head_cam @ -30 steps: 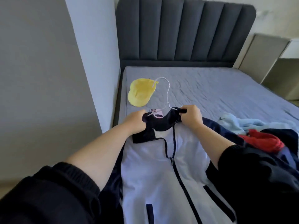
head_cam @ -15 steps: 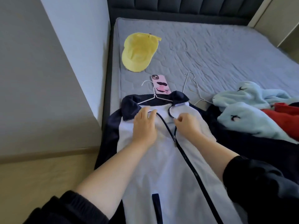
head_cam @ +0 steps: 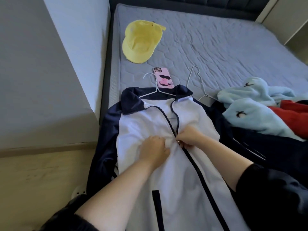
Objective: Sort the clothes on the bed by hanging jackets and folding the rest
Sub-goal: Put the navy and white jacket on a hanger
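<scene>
Both at jacket (head_cam: 175, 189) chest — left hand (head_cam: 154, 150) bunches cloth | right hand (head_cam: 189, 138) pinches zipper (head_cam: 175, 134)

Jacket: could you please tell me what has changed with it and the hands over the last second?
Both hands left the collar and moved down the jacket front; the left hand now holds fabric, the right hand pinches the zipper. Hanger stays in the collar; cap and phone unmoved.

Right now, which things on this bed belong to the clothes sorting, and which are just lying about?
In the job: white and navy zip-up jacket; white wire hanger in its collar; spare white wire hanger; light blue fleece garment; red garment.
Lying about: yellow cloth cap; phone in a pink case.
</scene>
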Tool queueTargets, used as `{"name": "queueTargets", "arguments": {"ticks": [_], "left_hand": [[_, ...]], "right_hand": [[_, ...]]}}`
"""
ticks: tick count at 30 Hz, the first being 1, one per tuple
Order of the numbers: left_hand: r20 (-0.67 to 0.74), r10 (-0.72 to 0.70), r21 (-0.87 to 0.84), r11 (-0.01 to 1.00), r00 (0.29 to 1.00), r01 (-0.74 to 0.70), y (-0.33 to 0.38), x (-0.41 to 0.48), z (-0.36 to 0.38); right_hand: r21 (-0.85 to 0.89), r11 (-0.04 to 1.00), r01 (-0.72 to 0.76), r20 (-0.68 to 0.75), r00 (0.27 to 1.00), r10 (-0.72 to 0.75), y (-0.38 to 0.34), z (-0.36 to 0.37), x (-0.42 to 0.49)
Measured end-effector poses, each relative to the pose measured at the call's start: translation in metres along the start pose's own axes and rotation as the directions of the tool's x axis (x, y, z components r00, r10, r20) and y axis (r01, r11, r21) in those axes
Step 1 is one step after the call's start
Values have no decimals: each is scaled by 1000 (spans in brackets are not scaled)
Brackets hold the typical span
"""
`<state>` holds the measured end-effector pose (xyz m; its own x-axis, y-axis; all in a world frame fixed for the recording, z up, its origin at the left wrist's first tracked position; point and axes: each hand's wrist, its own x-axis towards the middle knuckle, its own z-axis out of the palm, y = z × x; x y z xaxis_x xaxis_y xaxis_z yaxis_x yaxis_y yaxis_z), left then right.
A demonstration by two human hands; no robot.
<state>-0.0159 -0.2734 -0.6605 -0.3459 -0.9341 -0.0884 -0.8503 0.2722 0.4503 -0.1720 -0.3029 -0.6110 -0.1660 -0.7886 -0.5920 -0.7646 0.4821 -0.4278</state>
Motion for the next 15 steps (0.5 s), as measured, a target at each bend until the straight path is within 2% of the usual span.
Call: {"name": "queueTargets", "arguments": {"ticks": [2,4,8,12,15], "left_hand": [[58,-127,-83,988,990,131,14,0,4],[86,-215,-149,963,973,226,29,1,9],[75,-357,-209,907,931,365,43,5,12],[37,-361,-186,913,932,362,43,6,11],[71,-369,-265,889,927,374,43,9,11]], "right_hand": [[324,939,-116,140,987,74,-3,-11,-3],[451,873,-186,254,964,74,-3,-23,-8],[407,890,-204,370,928,43,-2,-30,-16],[347,922,-170,394,919,22,-5,-30,-18],[347,923,-169,376,926,28,-11,-32,-16]]}}
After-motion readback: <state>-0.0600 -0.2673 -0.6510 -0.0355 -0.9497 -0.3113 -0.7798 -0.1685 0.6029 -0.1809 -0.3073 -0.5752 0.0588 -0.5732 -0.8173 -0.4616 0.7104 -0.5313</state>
